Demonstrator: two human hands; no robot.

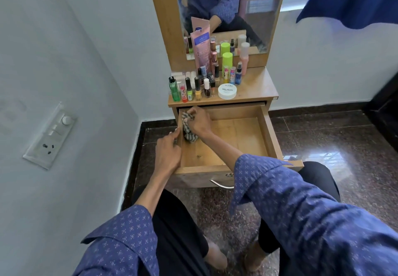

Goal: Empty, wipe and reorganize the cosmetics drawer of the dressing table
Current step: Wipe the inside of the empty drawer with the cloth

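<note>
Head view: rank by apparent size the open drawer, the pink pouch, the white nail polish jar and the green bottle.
1. open drawer
2. pink pouch
3. green bottle and white nail polish jar: look alike, not ranked.

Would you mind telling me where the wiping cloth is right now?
The striped cloth is in the open drawer's back-left corner, gripped by the right hand.

Wooden drawer (267, 129) pulled open, emptied, striped cloth (189, 133) (crumpled) in its back-left corner
</note>
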